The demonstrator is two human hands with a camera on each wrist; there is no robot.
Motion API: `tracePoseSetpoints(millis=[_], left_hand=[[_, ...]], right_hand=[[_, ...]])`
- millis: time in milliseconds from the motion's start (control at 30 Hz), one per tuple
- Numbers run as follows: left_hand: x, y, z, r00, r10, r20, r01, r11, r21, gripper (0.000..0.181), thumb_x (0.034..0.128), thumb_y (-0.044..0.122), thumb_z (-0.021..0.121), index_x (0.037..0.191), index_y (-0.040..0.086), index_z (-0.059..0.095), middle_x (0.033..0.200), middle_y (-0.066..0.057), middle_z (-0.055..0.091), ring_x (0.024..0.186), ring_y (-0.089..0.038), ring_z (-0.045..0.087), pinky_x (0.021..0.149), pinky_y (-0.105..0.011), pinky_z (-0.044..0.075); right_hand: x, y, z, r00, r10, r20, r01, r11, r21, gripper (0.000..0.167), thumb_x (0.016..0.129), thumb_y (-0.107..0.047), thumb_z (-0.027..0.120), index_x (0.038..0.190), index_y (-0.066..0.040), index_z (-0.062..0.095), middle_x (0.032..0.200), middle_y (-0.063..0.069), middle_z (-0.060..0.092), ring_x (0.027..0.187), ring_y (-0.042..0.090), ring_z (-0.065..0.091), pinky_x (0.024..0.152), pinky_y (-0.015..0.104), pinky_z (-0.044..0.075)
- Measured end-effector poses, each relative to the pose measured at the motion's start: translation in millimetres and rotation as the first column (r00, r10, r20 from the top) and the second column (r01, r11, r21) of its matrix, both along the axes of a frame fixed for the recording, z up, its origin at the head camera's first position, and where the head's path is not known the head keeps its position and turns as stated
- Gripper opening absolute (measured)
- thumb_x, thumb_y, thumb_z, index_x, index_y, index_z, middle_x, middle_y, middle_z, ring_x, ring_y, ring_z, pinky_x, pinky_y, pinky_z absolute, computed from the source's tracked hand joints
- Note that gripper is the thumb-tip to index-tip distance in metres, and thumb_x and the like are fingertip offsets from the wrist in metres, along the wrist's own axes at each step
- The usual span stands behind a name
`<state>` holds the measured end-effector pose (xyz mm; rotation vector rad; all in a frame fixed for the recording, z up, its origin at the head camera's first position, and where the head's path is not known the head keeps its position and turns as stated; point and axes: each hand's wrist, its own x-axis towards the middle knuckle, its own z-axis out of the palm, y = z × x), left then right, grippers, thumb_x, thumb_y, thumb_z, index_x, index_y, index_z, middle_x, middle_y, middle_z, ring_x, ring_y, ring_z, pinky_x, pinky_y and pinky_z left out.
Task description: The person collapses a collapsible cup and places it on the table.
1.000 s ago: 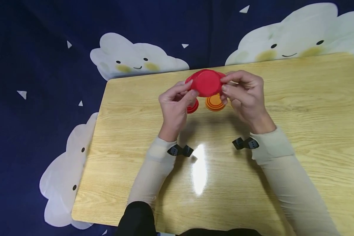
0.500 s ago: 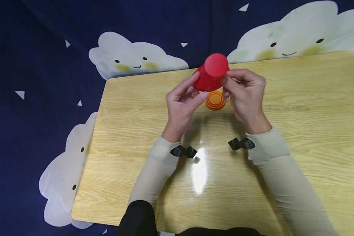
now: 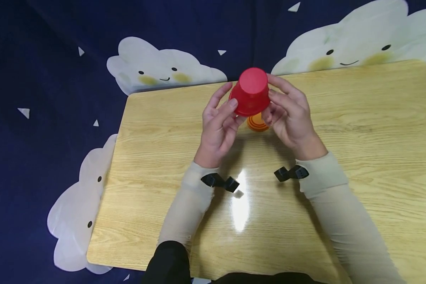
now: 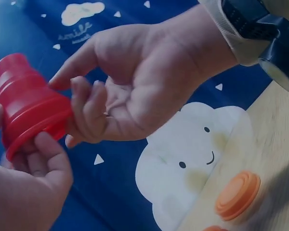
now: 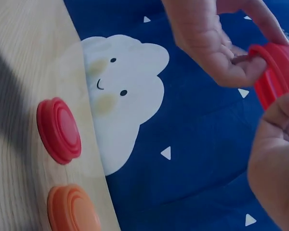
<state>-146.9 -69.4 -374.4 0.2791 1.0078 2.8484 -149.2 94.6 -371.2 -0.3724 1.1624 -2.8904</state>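
Both hands hold a red collapsible cup (image 3: 252, 92) above the table's far edge. The cup's round base faces up and its wide rim points down. In the left wrist view its stepped wall stands extended. My left hand (image 3: 218, 126) grips the cup's left side by the rim, thumb on the outside and fingertips partly hidden behind or inside it. My right hand (image 3: 292, 112) holds the opposite side, its thumb and index finger against the wall. An orange collapsed cup (image 3: 257, 123) lies on the table beneath, partly covered by the held cup and the right hand.
A second red collapsed cup (image 5: 59, 130) lies on the table beside the orange one; in the head view it is hidden. The wooden table (image 3: 156, 157) ends at a dark blue cloth (image 3: 67, 23) with printed clouds.
The red cup went from a flatter shape to a taller one, its base standing out from the rim, and was tilted about. The left hand moved right, hiding the red collapsed cup.
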Motion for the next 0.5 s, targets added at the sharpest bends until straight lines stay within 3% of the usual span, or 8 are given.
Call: tracePoseSetpoints(millis=[100,200,367,500], left_hand=[[-0.4,-5.4,0.0,0.996,-0.075,0.037,0.076,0.997,-0.023,0.038,0.0998,0.001,0.051,0.137,-0.002,0.056,0.133,-0.02,0.057,0.108,-0.029,0.063,0.086,-0.034,0.058],[0.0,-10.6,-0.2,0.99,-0.116,0.08,0.121,0.991,-0.056,0.035,0.1029,0.005,0.051,0.136,-0.005,0.057,0.132,-0.02,0.059,0.109,-0.028,0.063,0.09,-0.035,0.056],[-1.6,-16.6,2.7,0.983,-0.115,0.144,0.136,0.979,-0.149,0.028,0.0998,0.002,0.058,0.125,-0.009,0.064,0.119,-0.02,0.066,0.1,-0.028,0.069,0.092,-0.043,0.054],[-2.3,-16.3,7.1,0.985,-0.09,0.147,0.121,0.967,-0.223,0.016,0.0961,0.001,0.061,0.108,-0.004,0.07,0.107,-0.017,0.069,0.087,-0.025,0.071,0.088,-0.039,0.057]], right_hand=[[-1.1,6,0.4,0.993,0.082,0.084,-0.083,0.997,0.003,0.028,0.098,-0.004,0.063,0.123,0.01,0.063,0.093,0.014,0.064,0.051,0.017,0.051,0.048,0.021,0.046],[-2.2,11,-0.1,0.982,0.138,0.127,-0.142,0.99,0.023,0.023,0.098,-0.005,0.064,0.115,0.011,0.067,0.091,0.015,0.065,0.056,0.019,0.053,0.05,0.022,0.049],[-2.8,18,-1.6,0.976,0.178,0.128,-0.194,0.973,0.125,0.018,0.101,0.0,0.054,0.103,0.008,0.069,0.08,0.013,0.067,0.056,0.018,0.059,0.051,0.021,0.052],[-2.6,16,0.2,0.974,0.175,0.144,-0.198,0.965,0.171,0.023,0.099,0.004,0.045,0.09,0.004,0.067,0.071,0.01,0.062,0.051,0.015,0.056,0.048,0.018,0.047]])
